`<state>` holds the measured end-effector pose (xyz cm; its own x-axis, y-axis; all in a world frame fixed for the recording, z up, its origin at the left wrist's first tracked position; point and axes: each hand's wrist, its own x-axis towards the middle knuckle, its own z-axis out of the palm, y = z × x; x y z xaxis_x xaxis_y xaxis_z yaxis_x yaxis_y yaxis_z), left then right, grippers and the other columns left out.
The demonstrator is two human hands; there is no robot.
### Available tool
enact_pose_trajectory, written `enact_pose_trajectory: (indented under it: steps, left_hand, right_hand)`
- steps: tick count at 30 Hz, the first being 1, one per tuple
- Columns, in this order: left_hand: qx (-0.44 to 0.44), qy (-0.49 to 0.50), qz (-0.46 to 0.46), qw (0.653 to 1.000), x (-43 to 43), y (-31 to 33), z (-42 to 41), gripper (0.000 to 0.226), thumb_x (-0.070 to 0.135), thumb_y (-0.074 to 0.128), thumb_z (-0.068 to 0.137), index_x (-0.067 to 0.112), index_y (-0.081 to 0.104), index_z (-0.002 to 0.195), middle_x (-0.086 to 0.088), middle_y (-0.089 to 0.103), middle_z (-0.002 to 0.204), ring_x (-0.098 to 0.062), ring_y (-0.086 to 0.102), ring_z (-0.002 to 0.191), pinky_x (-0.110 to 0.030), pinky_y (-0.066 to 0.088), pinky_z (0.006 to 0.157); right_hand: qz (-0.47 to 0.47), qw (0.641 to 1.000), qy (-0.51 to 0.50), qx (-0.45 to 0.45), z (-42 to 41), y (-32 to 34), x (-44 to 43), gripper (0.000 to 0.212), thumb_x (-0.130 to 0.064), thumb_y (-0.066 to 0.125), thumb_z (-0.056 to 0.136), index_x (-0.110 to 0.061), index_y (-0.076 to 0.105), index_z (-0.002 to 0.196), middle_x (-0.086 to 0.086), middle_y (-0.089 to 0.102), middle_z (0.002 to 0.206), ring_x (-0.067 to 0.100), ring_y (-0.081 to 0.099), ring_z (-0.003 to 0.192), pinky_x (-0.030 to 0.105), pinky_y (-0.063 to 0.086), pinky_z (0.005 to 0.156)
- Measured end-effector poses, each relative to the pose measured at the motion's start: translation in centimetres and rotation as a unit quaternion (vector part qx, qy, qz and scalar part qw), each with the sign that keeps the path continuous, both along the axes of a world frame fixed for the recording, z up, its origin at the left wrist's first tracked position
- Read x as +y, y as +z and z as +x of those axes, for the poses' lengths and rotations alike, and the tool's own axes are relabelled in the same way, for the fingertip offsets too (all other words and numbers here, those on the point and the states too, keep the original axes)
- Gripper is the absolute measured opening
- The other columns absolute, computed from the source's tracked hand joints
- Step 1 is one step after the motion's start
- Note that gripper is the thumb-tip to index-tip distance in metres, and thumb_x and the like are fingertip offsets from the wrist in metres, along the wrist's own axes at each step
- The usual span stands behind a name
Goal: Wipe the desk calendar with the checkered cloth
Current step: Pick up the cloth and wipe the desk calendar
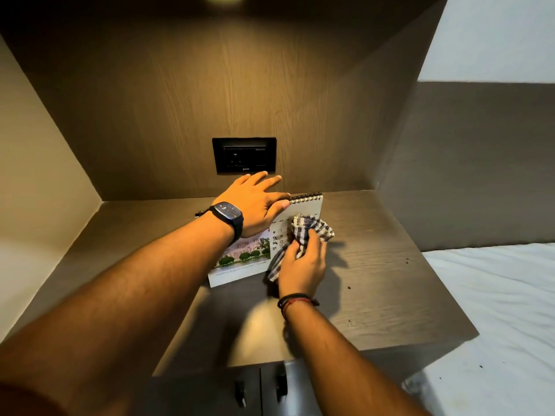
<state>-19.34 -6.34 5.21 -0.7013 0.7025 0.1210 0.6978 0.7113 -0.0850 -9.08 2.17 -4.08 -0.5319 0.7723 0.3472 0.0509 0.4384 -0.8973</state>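
The desk calendar [240,259] shows dates 6, 13, 20 and 27; its caption is too blurred to read.

I see a dark wood-grain desk top [375,265] set in an alcove. The desk calendar [240,265] stands on it under my left hand [255,205], just left of my right hand [303,265]. Small dark specks [349,287] lie right of my right hand.

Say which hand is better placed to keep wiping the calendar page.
Right hand: it holds the checkered cloth against the desk calendar, while the left hand steadies the top edge.
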Motion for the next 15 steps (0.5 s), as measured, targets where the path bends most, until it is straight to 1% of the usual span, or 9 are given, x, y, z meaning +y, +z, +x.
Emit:
enact_pose_trajectory:
  steps: [3, 5, 7, 8, 9, 11, 12, 13, 15]
  left_hand:
    - [0.002, -0.005, 0.004, 1.000, -0.1, 0.0, 0.0, 0.057, 0.056, 0.008, 0.092, 0.037, 0.036, 0.139, -0.001, 0.021, 0.156, -0.026, 0.012, 0.143, -0.047, 0.012, 0.114]
    - [0.000, -0.005, 0.004, 1.000, -0.1, 0.0, -0.1, 0.057, 0.056, 0.008, 0.092, 0.038, 0.035, 0.139, -0.001, 0.020, 0.156, -0.026, 0.011, 0.143, -0.047, 0.012, 0.114]
    - [-0.003, -0.006, 0.004, 1.000, -0.1, 0.0, -0.1, 0.057, 0.056, 0.008, 0.092, 0.038, 0.035, 0.139, -0.001, 0.020, 0.156, -0.026, 0.011, 0.143, -0.047, 0.011, 0.115]
    - [-0.004, -0.006, 0.005, 1.000, -0.1, 0.0, -0.1, 0.057, 0.056, 0.008, 0.092, 0.038, 0.036, 0.139, -0.001, 0.020, 0.156, -0.026, 0.011, 0.143, -0.047, 0.011, 0.115]
    - [-0.004, -0.005, 0.005, 1.000, 0.0, 0.0, 0.0, 0.057, 0.057, 0.008, 0.092, 0.038, 0.036, 0.139, -0.001, 0.020, 0.156, -0.026, 0.011, 0.143, -0.047, 0.012, 0.115]
    - [-0.001, -0.002, 0.004, 1.000, 0.0, 0.0, 0.0, 0.057, 0.057, 0.008, 0.092, 0.037, 0.036, 0.138, -0.001, 0.020, 0.156, -0.027, 0.011, 0.143, -0.048, 0.012, 0.115]
    - [0.000, -0.001, 0.004, 1.000, 0.0, 0.0, 0.0, 0.058, 0.057, 0.008, 0.092, 0.037, 0.037, 0.138, -0.001, 0.020, 0.156, -0.027, 0.011, 0.143, -0.048, 0.013, 0.115]
    - [0.002, -0.001, 0.005, 1.000, -0.1, 0.0, 0.0, 0.058, 0.057, 0.008, 0.092, 0.037, 0.037, 0.138, -0.001, 0.021, 0.156, -0.027, 0.011, 0.143, -0.048, 0.013, 0.115]
    - [0.003, -0.006, 0.008, 1.000, -0.1, 0.0, -0.1, 0.058, 0.057, 0.009, 0.092, 0.037, 0.039, 0.137, -0.001, 0.022, 0.156, -0.027, 0.012, 0.143, -0.048, 0.014, 0.114]
  right_hand:
    - [0.062, 0.994, 0.083, -0.022, 1.2, -1.3, -1.2, 0.033, -0.001, 0.058, 0.081, -0.010, 0.061, 0.112, 0.011, 0.061, 0.116, 0.026, 0.062, 0.099, 0.022, 0.045, 0.081]
    - [0.088, 0.989, 0.112, -0.037, 1.8, -1.9, -1.1, 0.032, -0.002, 0.058, 0.081, -0.012, 0.062, 0.112, 0.008, 0.062, 0.115, 0.024, 0.062, 0.097, 0.019, 0.044, 0.079]
    - [0.061, 0.993, 0.089, -0.048, 1.5, -1.7, -0.4, 0.031, -0.005, 0.056, 0.083, -0.012, 0.061, 0.112, 0.009, 0.062, 0.114, 0.025, 0.062, 0.095, 0.026, 0.048, 0.080]
    - [0.029, 0.996, 0.062, -0.053, 1.1, -1.3, -0.1, 0.030, -0.007, 0.055, 0.083, -0.012, 0.061, 0.112, 0.010, 0.062, 0.114, 0.027, 0.061, 0.095, 0.031, 0.050, 0.080]
    - [-0.008, 0.998, 0.029, -0.054, 0.7, -0.8, 0.2, 0.030, -0.008, 0.054, 0.084, -0.011, 0.060, 0.113, 0.011, 0.062, 0.113, 0.028, 0.061, 0.095, 0.033, 0.050, 0.081]
    - [-0.051, 0.998, -0.019, -0.044, 0.1, 0.1, 0.0, 0.029, -0.007, 0.055, 0.084, -0.011, 0.061, 0.112, 0.011, 0.063, 0.113, 0.028, 0.061, 0.096, 0.028, 0.047, 0.079]
    - [-0.051, 0.998, -0.020, -0.043, 0.0, 0.3, -0.3, 0.029, -0.007, 0.055, 0.084, -0.010, 0.062, 0.111, 0.011, 0.063, 0.113, 0.028, 0.062, 0.096, 0.027, 0.046, 0.078]
    - [-0.038, 0.998, 0.002, -0.046, 0.1, 0.3, -0.8, 0.028, -0.006, 0.055, 0.084, -0.009, 0.063, 0.110, 0.011, 0.063, 0.113, 0.028, 0.062, 0.097, 0.028, 0.048, 0.078]
    - [0.022, 0.994, 0.088, -0.066, 0.8, -0.6, -1.8, 0.025, -0.005, 0.056, 0.084, -0.010, 0.064, 0.107, 0.010, 0.062, 0.112, 0.025, 0.061, 0.096, 0.027, 0.048, 0.079]
